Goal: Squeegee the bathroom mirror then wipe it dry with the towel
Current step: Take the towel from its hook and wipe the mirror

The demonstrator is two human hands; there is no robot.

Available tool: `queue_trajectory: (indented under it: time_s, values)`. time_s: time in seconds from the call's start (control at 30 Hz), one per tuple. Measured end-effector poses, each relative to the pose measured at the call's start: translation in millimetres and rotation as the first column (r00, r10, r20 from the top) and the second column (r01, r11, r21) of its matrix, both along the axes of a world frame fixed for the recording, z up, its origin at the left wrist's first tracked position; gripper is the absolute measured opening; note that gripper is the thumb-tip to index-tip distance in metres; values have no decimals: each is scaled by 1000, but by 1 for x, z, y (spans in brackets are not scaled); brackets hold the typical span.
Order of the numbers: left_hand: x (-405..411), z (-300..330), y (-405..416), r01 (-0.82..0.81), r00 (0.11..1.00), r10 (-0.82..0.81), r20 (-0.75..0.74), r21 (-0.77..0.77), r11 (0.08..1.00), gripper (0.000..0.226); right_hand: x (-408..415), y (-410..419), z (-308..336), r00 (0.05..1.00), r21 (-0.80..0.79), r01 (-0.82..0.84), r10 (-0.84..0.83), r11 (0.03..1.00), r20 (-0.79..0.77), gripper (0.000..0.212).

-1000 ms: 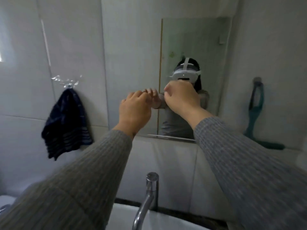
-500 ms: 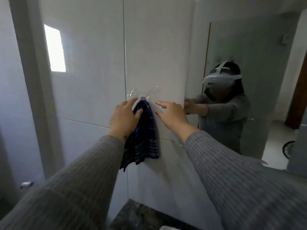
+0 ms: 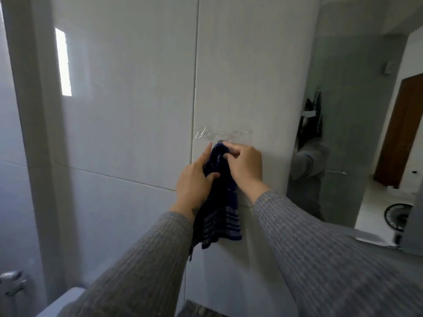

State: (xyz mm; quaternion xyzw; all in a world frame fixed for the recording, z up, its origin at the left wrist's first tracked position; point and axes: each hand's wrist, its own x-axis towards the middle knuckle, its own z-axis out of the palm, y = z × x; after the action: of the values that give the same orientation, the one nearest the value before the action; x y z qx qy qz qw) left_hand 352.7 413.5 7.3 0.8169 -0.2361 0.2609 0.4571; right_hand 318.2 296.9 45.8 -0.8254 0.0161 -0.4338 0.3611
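Note:
A dark blue striped towel (image 3: 220,216) hangs from a clear adhesive hook (image 3: 223,136) on the white tiled wall. My left hand (image 3: 194,181) grips the towel's left side just below the hook. My right hand (image 3: 245,164) pinches the towel's top at the hook. The mirror (image 3: 357,133) covers the wall to the right and reflects a grey sleeve and a doorway. The squeegee is out of view.
A white pillar (image 3: 34,133) runs up the left side, with metal fittings (image 3: 11,282) low on it. A white basin rim (image 3: 61,300) shows at the bottom left. The mirror reflects a wooden door (image 3: 402,138) and a black fan (image 3: 397,219).
My view has swung left from the mirror to the towel hook. Both hands have left the mirror and closed on the hanging towel, the right hand moving up to the hook.

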Motion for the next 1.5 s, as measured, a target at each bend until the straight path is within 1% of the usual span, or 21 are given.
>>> queue_trajectory:
  time_s: [0.1,0.2,0.27,0.33,0.4,0.47,0.57,0.63,0.7,0.77,0.87,0.97,1.03,1.07,1.17,1.23,1.3,1.37,1.43,1.5]
  values:
    - [-2,17,4,109,994,-105,34,-146,983,73,-9,-1,20,991,31,-50,46,998,124,28]
    - [-13,53,3,323,946,-304,111,-278,905,69,-33,-6,40,968,-21,-140,141,990,207,32]
    - [-28,85,-4,453,891,-423,166,-278,847,69,-51,-10,49,950,-31,-240,241,970,199,41]
    - [-44,114,-18,536,841,-491,227,-233,811,68,-67,-17,63,935,-33,-281,281,959,216,47]
    - [-61,140,-35,575,808,-516,284,-189,796,67,-82,-26,85,927,-56,-244,250,968,280,49]
    - [-78,165,-50,588,786,-515,343,-154,794,67,-100,-38,111,930,-75,-150,167,986,326,48]
    - [-101,197,-67,562,775,-481,410,-100,821,67,-126,-56,151,930,-62,-80,97,995,354,48]
    - [-114,217,-76,539,771,-464,436,-58,841,64,-141,-68,177,915,-129,-2,54,992,400,48]
    - [-122,233,-84,491,773,-420,476,-29,871,58,-150,-83,203,882,-207,136,-23,969,470,50]
    - [-124,246,-91,405,781,-348,520,2,914,56,-154,-101,228,851,-256,296,-132,920,509,55]
    - [-117,250,-104,223,789,-228,571,80,972,54,-155,-117,261,810,-306,461,-254,833,528,70]
    - [-97,245,-119,67,817,-148,557,163,984,57,-144,-120,287,758,-332,586,-354,739,547,82]
    - [-80,240,-130,-50,856,-72,513,221,974,61,-130,-117,302,733,-351,632,-387,691,559,85]
    - [-71,237,-136,-84,866,-45,498,235,968,63,-122,-115,309,718,-361,654,-397,664,572,85]
    - [-53,226,-152,-83,871,-29,490,204,975,67,-98,-109,324,691,-402,702,-424,588,586,82]
    - [-43,216,-162,-78,859,-17,512,163,984,73,-82,-118,325,672,-416,736,-506,534,541,81]
    - [-35,208,-167,-117,826,18,564,140,983,79,-70,-132,319,628,-402,778,-583,483,515,78]
    - [-30,202,-169,-159,785,52,618,119,980,81,-64,-140,315,586,-407,810,-581,422,565,73]
    - [-26,199,-170,-171,762,66,644,101,980,82,-62,-140,313,573,-437,819,-505,372,645,64]
    - [-25,198,-171,-164,759,67,647,91,982,82,-58,-141,313,585,-478,810,-411,341,699,52]
